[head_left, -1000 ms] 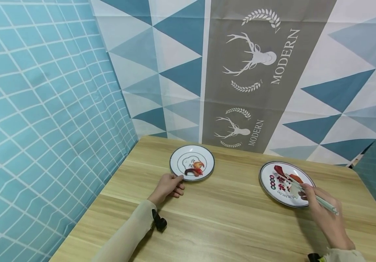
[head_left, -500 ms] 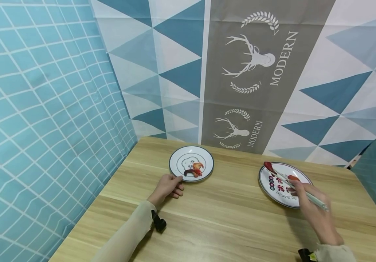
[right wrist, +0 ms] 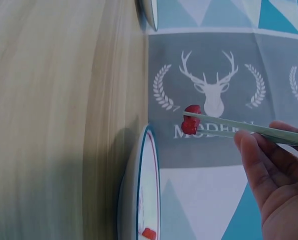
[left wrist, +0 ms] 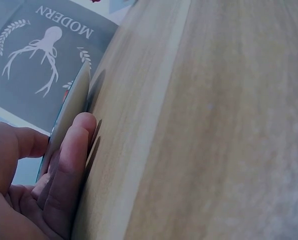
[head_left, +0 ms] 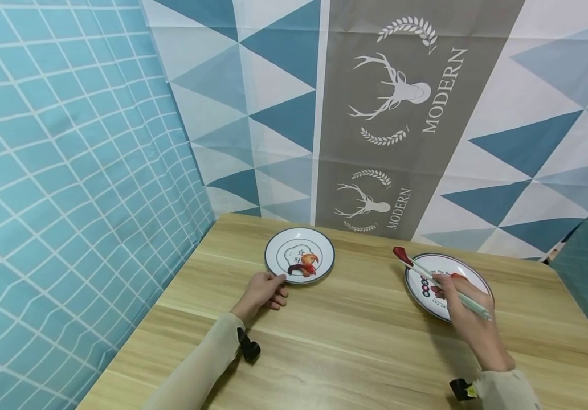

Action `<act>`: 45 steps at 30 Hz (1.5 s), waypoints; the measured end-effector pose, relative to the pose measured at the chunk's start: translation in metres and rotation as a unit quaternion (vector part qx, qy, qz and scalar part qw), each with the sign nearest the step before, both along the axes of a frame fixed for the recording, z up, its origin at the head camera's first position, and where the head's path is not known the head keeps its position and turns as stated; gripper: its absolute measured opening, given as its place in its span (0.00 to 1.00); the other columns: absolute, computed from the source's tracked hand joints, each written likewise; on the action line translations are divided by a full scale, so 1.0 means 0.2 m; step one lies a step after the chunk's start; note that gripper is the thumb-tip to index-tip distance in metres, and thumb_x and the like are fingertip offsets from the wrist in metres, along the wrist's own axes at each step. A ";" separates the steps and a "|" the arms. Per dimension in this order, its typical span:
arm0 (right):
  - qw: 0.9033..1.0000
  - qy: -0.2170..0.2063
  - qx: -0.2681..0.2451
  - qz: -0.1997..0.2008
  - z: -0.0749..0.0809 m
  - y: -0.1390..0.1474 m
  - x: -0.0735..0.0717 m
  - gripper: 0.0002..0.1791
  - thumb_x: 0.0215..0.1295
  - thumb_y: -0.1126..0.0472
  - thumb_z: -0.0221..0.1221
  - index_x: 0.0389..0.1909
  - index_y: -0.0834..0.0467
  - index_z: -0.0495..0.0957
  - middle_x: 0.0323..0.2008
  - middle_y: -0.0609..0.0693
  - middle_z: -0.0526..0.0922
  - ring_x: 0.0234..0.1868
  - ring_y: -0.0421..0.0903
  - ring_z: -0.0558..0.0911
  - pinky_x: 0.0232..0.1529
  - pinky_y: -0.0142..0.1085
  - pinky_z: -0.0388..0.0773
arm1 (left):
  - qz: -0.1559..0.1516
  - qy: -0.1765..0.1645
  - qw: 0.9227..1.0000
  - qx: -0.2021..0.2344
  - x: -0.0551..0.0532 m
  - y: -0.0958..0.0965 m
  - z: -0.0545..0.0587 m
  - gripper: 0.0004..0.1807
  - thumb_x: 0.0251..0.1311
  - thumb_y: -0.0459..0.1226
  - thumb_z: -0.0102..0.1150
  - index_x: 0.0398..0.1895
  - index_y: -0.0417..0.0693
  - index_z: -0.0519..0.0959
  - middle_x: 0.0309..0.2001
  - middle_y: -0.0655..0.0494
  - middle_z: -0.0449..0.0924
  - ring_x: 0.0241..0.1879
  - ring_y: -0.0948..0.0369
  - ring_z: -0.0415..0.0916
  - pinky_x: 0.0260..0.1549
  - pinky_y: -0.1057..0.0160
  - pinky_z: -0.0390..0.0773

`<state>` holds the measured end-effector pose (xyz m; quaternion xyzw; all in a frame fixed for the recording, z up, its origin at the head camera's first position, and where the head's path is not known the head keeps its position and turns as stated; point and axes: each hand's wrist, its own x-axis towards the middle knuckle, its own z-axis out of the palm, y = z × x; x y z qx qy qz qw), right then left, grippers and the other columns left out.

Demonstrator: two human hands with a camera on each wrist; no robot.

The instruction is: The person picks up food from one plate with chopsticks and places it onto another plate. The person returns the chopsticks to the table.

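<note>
Your left hand (head_left: pixel 261 291) pinched a plate (head_left: pixel 280 248), your right hand (head_left: pixel 470 319) chopsticks (right wrist: pixel 239 125); slackening risked dropping the red morsel (head_left: pixel 399 253).

Bare wood runs in a broad lane across the surface (head_left: pixel 360 319) between the left plate (head_left: pixel 276 246) and the right plate (head_left: pixel 458 263), wide enough for a hand at low height. The chopsticks (right wrist: pixel 229 123) and the red food piece (right wrist: pixel 191 120) at their tips reach past the right plate's rim into that lane, raised above the wood. The left hand (head_left: pixel 262 293) blocks the left plate's near rim; the right hand (head_left: pixel 470 319) covers the right plate's near side. Behind both plates, only a narrow strip separates them from the printed backdrop (head_left: pixel 376 125). More open wood lies right of the right plate.
</note>
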<state>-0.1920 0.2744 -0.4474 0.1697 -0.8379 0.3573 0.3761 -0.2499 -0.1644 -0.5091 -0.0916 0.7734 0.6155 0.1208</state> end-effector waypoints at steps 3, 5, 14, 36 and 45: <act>1.000 0.006 -0.007 0.016 0.01 -0.03 -0.02 0.10 0.70 0.73 0.59 0.41 0.64 0.89 0.26 0.43 0.87 0.33 0.21 0.78 0.43 0.11 0.71 | 0.000 0.000 1.000 0.001 0.00 0.00 0.00 0.19 0.77 0.45 0.53 0.42 0.35 0.79 0.30 0.49 0.86 0.21 0.62 0.84 0.22 0.63 0.88; 1.000 0.001 -0.004 0.017 0.02 -0.05 -0.03 0.10 0.71 0.72 0.59 0.41 0.63 0.89 0.27 0.41 0.87 0.32 0.24 0.79 0.41 0.11 0.72 | -0.001 0.001 1.000 0.002 0.00 0.00 0.01 0.19 0.77 0.45 0.53 0.42 0.35 0.79 0.30 0.49 0.86 0.21 0.62 0.84 0.22 0.64 0.88; 1.000 0.014 0.001 0.027 0.03 -0.11 -0.04 0.09 0.68 0.73 0.61 0.39 0.61 0.90 0.26 0.52 0.89 0.30 0.25 0.82 0.35 0.11 0.74 | -0.001 -0.001 1.000 0.000 0.00 0.00 -0.01 0.19 0.77 0.45 0.53 0.42 0.35 0.78 0.31 0.49 0.86 0.21 0.63 0.84 0.22 0.64 0.88; 0.999 -0.030 -0.022 0.034 0.05 -0.18 -0.06 0.09 0.71 0.70 0.60 0.42 0.62 0.89 0.30 0.53 0.90 0.31 0.26 0.84 0.34 0.13 0.78 | 0.000 0.004 1.000 -0.002 0.01 0.00 0.01 0.19 0.77 0.45 0.52 0.42 0.34 0.78 0.31 0.49 0.86 0.21 0.63 0.84 0.22 0.64 0.88; 0.998 -0.023 -0.035 0.052 0.04 -0.20 -0.08 0.10 0.71 0.71 0.60 0.42 0.62 0.89 0.30 0.56 0.90 0.33 0.18 0.82 0.37 0.13 0.78 | -0.001 0.003 1.000 -0.002 0.02 0.00 0.01 0.20 0.77 0.45 0.53 0.43 0.34 0.78 0.31 0.48 0.86 0.21 0.63 0.84 0.22 0.64 0.88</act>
